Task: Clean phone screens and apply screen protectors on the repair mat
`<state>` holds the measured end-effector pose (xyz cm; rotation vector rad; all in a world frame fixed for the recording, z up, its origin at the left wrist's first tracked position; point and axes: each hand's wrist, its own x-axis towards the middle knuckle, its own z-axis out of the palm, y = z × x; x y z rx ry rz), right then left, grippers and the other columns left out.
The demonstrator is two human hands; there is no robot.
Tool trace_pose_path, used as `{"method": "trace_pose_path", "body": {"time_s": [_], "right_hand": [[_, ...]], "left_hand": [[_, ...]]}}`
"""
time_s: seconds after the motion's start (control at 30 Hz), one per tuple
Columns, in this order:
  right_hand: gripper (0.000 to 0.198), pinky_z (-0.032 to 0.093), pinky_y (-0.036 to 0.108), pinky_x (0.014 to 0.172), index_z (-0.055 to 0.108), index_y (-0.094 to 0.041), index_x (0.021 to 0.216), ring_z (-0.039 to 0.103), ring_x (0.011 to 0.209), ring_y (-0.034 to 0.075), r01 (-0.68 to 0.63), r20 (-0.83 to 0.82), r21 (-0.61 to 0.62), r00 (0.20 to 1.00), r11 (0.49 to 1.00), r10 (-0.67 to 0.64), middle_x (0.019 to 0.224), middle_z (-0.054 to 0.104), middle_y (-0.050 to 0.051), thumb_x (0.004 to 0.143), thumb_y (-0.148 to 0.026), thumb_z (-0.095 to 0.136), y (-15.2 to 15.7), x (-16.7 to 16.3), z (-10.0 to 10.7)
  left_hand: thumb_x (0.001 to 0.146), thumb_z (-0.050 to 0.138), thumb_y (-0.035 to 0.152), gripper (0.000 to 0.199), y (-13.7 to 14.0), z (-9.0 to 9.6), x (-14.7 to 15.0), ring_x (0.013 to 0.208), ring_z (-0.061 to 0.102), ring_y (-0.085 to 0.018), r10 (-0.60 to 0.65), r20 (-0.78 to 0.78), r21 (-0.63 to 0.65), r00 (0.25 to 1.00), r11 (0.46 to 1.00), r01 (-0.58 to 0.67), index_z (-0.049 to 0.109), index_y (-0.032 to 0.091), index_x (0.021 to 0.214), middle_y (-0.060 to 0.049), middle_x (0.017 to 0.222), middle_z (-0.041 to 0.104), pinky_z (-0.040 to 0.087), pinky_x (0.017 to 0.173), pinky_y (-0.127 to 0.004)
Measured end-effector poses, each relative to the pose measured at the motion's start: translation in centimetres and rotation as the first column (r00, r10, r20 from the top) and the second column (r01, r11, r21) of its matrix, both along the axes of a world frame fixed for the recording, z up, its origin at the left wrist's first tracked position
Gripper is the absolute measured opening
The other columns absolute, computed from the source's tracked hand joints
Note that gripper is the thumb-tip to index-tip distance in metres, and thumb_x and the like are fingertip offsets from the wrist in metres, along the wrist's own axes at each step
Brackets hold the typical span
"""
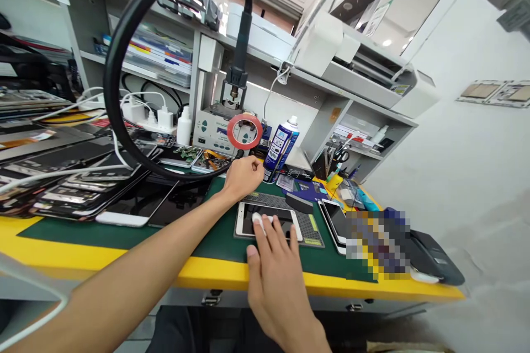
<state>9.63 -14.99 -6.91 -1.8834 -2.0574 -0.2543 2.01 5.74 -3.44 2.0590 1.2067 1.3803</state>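
My left hand [244, 176] is closed in a loose fist in front of the grey hot-air station [213, 129]; what its fingers hold, if anything, is hidden. Just above it is a roll of red tape [244, 132], which stands against the station. My right hand [277, 265] lies palm down with its fingers stretched over a white phone [240, 219] with a dark screen. A small white wad [257, 217] shows under the fingertips, on the screen. Beneath the phone is a grey perforated pad [313, 229] on the green mat [223, 245].
A thick black hose [111, 71] loops up in front of the shelves. Blue spray can [281, 146] stands behind the pad. Stacked phone parts and screens [78, 193] cover the left side. Two phones [336, 220] lie to the right, near a black case [434, 256].
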Motion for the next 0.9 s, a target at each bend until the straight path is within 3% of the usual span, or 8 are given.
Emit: {"method": "trace_pose_path", "body": {"time_s": [0.2,0.4,0.57,0.73,0.9], "right_hand": [[0.052,0.015,0.065,0.121,0.037,-0.019,0.153,0.022,0.151,0.031,-0.077,-0.076,-0.023,0.994,0.997,0.075,0.16,0.033,0.005,0.105,-0.038,0.027,0.8,-2.4,0.6],[0.051,0.015,0.066,0.121,0.041,-0.02,0.151,0.022,0.151,0.031,-0.001,-0.017,-0.008,1.0,1.0,0.0,0.159,0.036,0.003,0.104,-0.038,0.032,-0.5,1.2,0.3],[0.053,0.019,0.067,0.12,0.032,-0.023,0.156,0.02,0.151,0.032,0.102,0.007,-0.049,0.995,0.994,-0.102,0.161,0.029,0.001,0.105,-0.039,0.029,-2.0,4.3,-0.2],[0.056,0.023,0.07,0.117,0.026,-0.023,0.158,0.019,0.151,0.034,0.131,0.044,-0.066,0.991,0.989,-0.128,0.162,0.026,0.001,0.105,-0.039,0.027,-2.7,5.1,-0.3],[0.056,0.02,0.072,0.116,0.032,-0.019,0.156,0.023,0.149,0.036,0.164,0.055,-0.116,0.986,0.98,-0.159,0.16,0.031,0.003,0.105,-0.041,0.024,-0.9,5.4,0.6]], "left_hand": [[0.081,0.054,0.026,0.018,0.0,-0.2,-0.1,0.064,0.063,-0.019,-0.004,-0.032,0.013,0.999,1.0,0.004,0.069,0.022,0.072,-0.002,0.067,0.07,0.042,0.064,-0.028],[0.081,0.053,0.027,0.02,-0.5,-0.4,0.2,0.063,0.062,-0.019,-0.024,-0.079,0.004,0.997,1.0,0.025,0.069,0.021,0.072,-0.002,0.067,0.071,0.042,0.063,-0.027],[0.082,0.051,0.028,0.02,-0.9,-0.5,0.5,0.063,0.062,-0.018,-0.072,-0.095,0.001,0.993,0.997,0.073,0.068,0.022,0.071,-0.001,0.067,0.071,0.042,0.061,-0.027],[0.082,0.051,0.029,0.021,-1.0,-0.8,0.8,0.06,0.061,-0.019,-0.098,-0.111,-0.008,0.989,0.995,0.097,0.068,0.022,0.072,-0.001,0.063,0.069,0.041,0.058,-0.027],[0.084,0.052,0.028,0.021,-1.2,-0.8,0.9,0.059,0.061,-0.019,-0.12,-0.146,0.003,0.982,0.993,0.121,0.068,0.022,0.072,-0.001,0.062,0.068,0.041,0.059,-0.028]]}}
